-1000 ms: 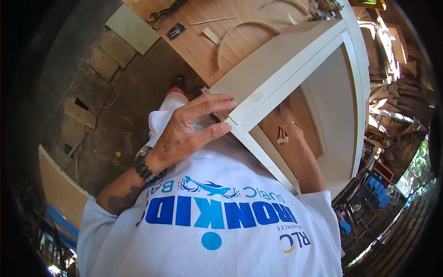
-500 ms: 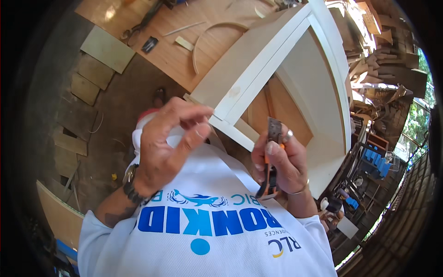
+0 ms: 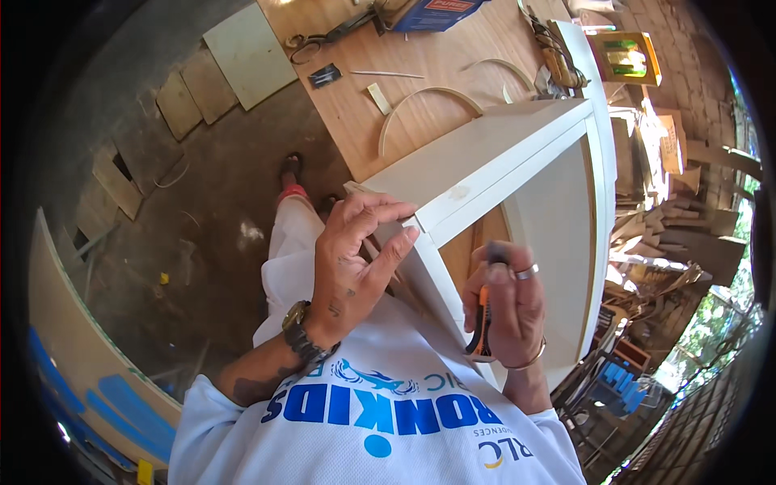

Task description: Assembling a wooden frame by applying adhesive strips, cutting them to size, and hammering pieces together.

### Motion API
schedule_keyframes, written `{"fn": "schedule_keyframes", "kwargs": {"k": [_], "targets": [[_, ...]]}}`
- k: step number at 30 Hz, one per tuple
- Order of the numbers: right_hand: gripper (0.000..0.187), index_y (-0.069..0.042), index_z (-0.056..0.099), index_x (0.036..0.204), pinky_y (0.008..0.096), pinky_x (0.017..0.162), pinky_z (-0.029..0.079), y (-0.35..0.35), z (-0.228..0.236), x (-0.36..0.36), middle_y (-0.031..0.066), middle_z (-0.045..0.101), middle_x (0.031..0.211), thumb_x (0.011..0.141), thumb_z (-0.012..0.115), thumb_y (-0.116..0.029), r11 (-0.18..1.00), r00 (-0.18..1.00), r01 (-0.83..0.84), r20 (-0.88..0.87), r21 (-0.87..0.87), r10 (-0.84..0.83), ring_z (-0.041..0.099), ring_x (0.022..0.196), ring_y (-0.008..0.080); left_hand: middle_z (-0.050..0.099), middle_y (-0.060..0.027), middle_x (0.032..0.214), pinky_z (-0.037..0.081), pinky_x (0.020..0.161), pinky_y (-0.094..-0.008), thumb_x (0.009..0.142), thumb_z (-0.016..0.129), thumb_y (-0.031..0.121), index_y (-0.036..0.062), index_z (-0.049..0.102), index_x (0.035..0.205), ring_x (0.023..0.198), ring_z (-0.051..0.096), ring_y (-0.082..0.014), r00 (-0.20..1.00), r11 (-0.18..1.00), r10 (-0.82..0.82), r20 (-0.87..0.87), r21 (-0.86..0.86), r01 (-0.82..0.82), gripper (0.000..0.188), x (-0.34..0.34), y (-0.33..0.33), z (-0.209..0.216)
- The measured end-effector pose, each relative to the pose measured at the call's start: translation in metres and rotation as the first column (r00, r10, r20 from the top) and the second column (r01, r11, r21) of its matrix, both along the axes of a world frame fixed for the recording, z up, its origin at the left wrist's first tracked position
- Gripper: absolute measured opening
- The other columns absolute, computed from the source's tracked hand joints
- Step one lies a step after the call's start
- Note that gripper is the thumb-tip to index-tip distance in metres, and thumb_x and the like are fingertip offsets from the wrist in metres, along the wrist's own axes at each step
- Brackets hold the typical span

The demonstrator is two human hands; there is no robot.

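A white wooden frame (image 3: 521,166), box-like with curved panels, lies tilted on the table. At its near left corner my left hand (image 3: 356,263) has thumb and forefinger pressed around the edge; the other fingers are curled behind. My right hand (image 3: 509,315) is closed around an orange and black utility knife (image 3: 482,323), held upright over the frame's near opening. A dark, blurred end of the tool sticks out above the thumb. Fingers cover much of its handle.
Scissors (image 3: 307,48), a thin white stick (image 3: 386,74), a small black packet (image 3: 325,76) and curved wooden strips (image 3: 432,90) lie on the plywood table (image 3: 356,121). A blue box (image 3: 432,14) stands farther back. Scrap wood (image 3: 679,218) is piled at right; boards (image 3: 250,56) lie at left.
My left hand has come forward onto the frame's corner and closed there. My right hand has shifted slightly right and down with the knife. The whole view has turned.
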State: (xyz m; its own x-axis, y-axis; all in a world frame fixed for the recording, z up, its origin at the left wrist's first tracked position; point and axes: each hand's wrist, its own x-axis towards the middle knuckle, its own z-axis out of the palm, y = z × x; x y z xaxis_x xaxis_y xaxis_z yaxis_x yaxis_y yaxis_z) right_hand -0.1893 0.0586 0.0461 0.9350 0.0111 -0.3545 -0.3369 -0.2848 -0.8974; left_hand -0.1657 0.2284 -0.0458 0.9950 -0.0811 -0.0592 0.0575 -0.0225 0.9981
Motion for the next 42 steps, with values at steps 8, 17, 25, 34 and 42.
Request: {"fn": "schedule_keyframes", "kwargs": {"k": [8,17,25,34,42], "targets": [[0.005,-0.001,0.056,0.096,0.0243,0.045,0.041,0.020,-0.011,0.029,0.0044,0.059,0.063,0.094,0.051,-0.001,0.699,0.891,-0.337,0.026,-0.631,0.453,0.050,0.044,0.0136,0.061,-0.0063,0.102,0.042,0.083,-0.0285,0.079,0.070,0.010,0.0048,0.067,0.099,0.089,0.053,-0.0173,0.990,0.986,0.130,0.047,-0.115,-0.124,0.021,-0.006,-0.009,-0.026],[0.016,-0.009,0.053,0.095,0.0287,0.041,0.042,0.022,-0.010,0.037,0.0040,0.060,0.069,0.086,0.063,-0.001,0.553,0.831,-0.420,-0.062,-0.719,0.552,0.051,0.044,0.0199,0.064,0.0007,0.096,0.043,0.074,-0.0278,0.075,0.076,0.010,0.0118,0.073,0.096,0.082,0.050,-0.0136,0.990,0.961,0.105,0.092,-0.264,-0.077,0.021,0.001,-0.005,-0.037],[0.013,-0.006,0.055,0.090,0.0272,0.042,0.043,0.029,0.000,0.052,0.0042,0.060,0.067,0.084,0.063,0.002,0.595,0.839,-0.499,-0.179,-0.630,0.514,0.050,0.043,0.0184,0.064,0.0000,0.096,0.045,0.077,-0.0302,0.074,0.075,0.008,0.0113,0.073,0.092,0.082,0.053,-0.0142,0.989,0.981,0.004,0.146,-0.192,0.024,0.018,0.013,0.006,-0.033],[0.014,-0.004,0.056,0.090,0.0261,0.043,0.044,0.023,-0.001,0.054,0.0052,0.061,0.067,0.081,0.063,0.005,0.634,0.836,-0.523,-0.198,-0.570,0.511,0.050,0.044,0.0176,0.066,0.0018,0.094,0.046,0.077,-0.0290,0.073,0.077,0.007,0.0125,0.074,0.087,0.076,0.054,-0.0112,0.984,0.972,0.016,0.178,-0.234,0.026,0.016,0.017,0.003,-0.037],[0.016,-0.003,0.056,0.088,0.0258,0.044,0.045,0.023,-0.005,0.056,0.0073,0.063,0.070,0.080,0.063,0.008,0.631,0.824,-0.520,-0.144,-0.576,0.548,0.050,0.044,0.0171,0.067,0.0007,0.095,0.048,0.078,-0.0305,0.073,0.077,0.007,0.0123,0.074,0.087,0.076,0.055,-0.0111,0.984,0.977,0.002,0.176,-0.211,0.035,0.016,0.018,0.004,-0.037]]}}
